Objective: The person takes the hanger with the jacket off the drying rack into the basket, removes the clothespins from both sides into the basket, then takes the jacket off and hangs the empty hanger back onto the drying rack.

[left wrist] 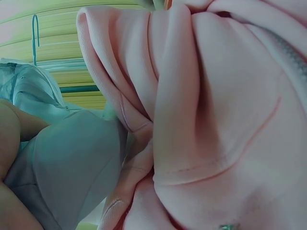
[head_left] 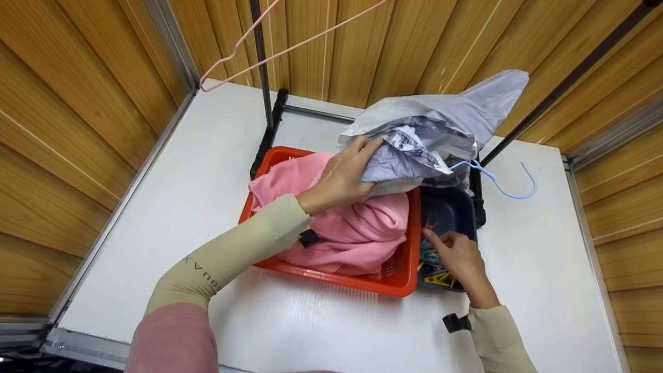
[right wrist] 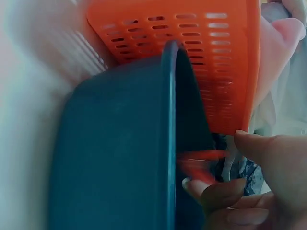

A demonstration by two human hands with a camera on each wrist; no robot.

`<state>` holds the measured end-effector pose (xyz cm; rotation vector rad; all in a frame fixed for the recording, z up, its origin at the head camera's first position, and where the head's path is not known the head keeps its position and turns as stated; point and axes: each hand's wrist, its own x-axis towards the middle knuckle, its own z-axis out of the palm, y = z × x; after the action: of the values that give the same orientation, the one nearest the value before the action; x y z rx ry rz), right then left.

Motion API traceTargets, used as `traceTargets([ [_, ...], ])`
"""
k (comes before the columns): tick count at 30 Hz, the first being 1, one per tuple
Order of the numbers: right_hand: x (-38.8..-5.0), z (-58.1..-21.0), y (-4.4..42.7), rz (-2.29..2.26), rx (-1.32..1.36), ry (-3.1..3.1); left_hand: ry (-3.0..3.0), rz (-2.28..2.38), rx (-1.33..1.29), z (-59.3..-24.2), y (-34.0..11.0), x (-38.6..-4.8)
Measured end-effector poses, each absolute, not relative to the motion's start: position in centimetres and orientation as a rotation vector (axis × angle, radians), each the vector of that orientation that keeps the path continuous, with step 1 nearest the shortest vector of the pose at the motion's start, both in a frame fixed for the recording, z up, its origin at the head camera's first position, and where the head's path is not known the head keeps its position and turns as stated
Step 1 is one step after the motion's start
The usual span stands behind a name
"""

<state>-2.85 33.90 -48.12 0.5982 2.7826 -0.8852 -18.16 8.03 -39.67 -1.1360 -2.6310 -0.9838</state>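
Observation:
My left hand (head_left: 346, 173) grips a thin pale-grey garment (head_left: 456, 116) with a dark patterned inside, bunched above the red basket. A light-blue hanger (head_left: 510, 195) pokes out of the garment's right side. In the left wrist view the pale-grey garment (left wrist: 76, 163) hangs beside thick pink fabric. Over the dark blue bin (head_left: 448, 202), my right hand (head_left: 462, 259) pinches a red clothespin (right wrist: 204, 160) between thumb and fingers. Several yellow and teal clothespins (head_left: 439, 278) lie in that bin, partly behind the hand.
Folded pink clothing (head_left: 357, 254) fills the red basket (head_left: 336, 284), which stands against the bin. Behind them is a rack with dark poles (head_left: 264, 72) and black feet. A pink hanger (head_left: 295, 46) hangs at upper left. Wood-grain walls (head_left: 62, 129) enclose the white table (head_left: 155, 171).

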Motion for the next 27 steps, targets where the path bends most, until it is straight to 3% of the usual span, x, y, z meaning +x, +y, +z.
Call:
traceTargets([
  [13,-2.8,-42.5,35.7,-1.217,0.851,3.002,-2.646,-0.963,-1.152,-39.4,7.8,-18.2],
  [27,-2.9,-38.2,34.9,-1.369,0.823,3.059,-2.641,-0.901,-1.151,-39.3,7.8,-18.1],
])
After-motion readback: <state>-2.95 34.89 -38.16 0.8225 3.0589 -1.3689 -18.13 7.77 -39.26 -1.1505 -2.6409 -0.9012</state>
